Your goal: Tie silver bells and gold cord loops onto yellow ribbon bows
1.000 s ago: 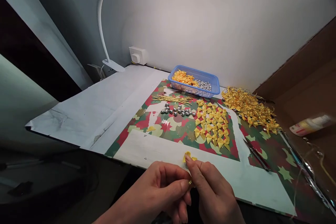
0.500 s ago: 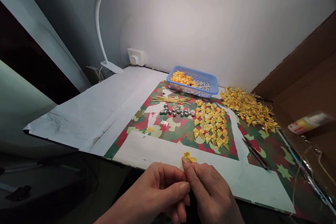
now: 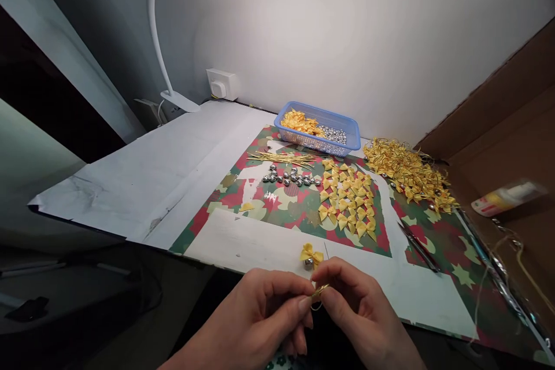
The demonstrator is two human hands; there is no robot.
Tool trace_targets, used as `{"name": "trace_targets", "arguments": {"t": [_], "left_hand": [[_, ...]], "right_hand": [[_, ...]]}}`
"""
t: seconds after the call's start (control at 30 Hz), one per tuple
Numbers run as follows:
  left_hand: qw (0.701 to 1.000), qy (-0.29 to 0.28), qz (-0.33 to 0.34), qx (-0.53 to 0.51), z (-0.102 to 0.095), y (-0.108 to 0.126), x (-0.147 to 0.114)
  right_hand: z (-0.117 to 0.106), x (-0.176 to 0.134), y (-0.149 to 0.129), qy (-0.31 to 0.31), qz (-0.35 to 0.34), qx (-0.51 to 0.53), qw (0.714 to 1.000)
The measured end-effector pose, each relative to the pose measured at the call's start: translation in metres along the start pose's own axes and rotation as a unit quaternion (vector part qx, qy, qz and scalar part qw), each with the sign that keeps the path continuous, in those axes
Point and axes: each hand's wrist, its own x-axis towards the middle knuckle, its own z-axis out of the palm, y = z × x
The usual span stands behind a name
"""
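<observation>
Satiny bow [image 3: 311, 253], glossy metallic ball [image 3: 308, 263]

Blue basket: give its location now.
In the head view, the blue basket stands right of centre by the wall, left of the heaped bows, behind the gold cords.

A gooseneck lamp [image 3: 152, 23], its lit head cut off by the top edge, throws a bright pool onto the white wall [image 3: 321, 23] — the lower left sinks into deep shadow. Glare whitens a patch of the camouflage-print sheet [image 3: 290, 208]. The bottle [image 3: 498, 199] at right looks smeared; the hands [image 3: 269, 307] are fairly sharp — wide-angle stretch pulls at the edges.
</observation>
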Motion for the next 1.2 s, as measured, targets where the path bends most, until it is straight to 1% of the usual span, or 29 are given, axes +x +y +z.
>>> {"name": "trace_targets", "arguments": {"t": [0.1,0.2,0.33,0.5,0.6,0.67,0.77,0.83,0.93,1.1,1.2], "left_hand": [[0.999,-0.007,0.015,0.029,0.001,-0.003,-0.002],[0.997,-0.01,0.037,0.069,-0.002,-0.006,-0.004],[0.989,-0.009,0.063,0.133,-0.004,-0.005,-0.006],[0.963,-0.009,0.085,0.254,-0.003,0.006,-0.01],[0.947,0.007,0.11,0.301,-0.004,0.012,-0.012],[0.952,0.014,0.106,0.288,-0.005,0.013,-0.012],[0.97,0.013,0.079,0.229,-0.005,0.011,-0.011],[0.977,0.015,0.075,0.198,-0.005,0.01,-0.009],[0.977,0.017,0.085,0.194,-0.003,0.01,-0.006],[0.966,0.034,0.107,0.233,-0.003,0.011,-0.005],[0.968,0.03,0.107,0.226,-0.005,0.009,-0.005]], "right_hand": [[0.002,0.001,-0.001,0.007,-0.017,-0.033,0.999],[0.002,0.002,0.0,-0.001,-0.028,-0.069,0.997],[0.001,0.002,-0.002,0.014,-0.051,-0.123,0.991],[0.004,-0.001,-0.005,0.026,-0.08,-0.208,0.974],[0.005,-0.003,-0.006,0.038,-0.095,-0.249,0.963],[0.008,-0.004,-0.006,0.053,-0.104,-0.255,0.96],[0.012,-0.006,-0.005,0.082,-0.106,-0.239,0.962],[0.015,-0.007,-0.004,0.103,-0.111,-0.227,0.962],[0.018,-0.007,-0.002,0.118,-0.12,-0.219,0.961],[0.019,-0.008,0.001,0.128,-0.128,-0.22,0.959],[0.017,-0.008,0.001,0.125,-0.112,-0.188,0.968]]}}
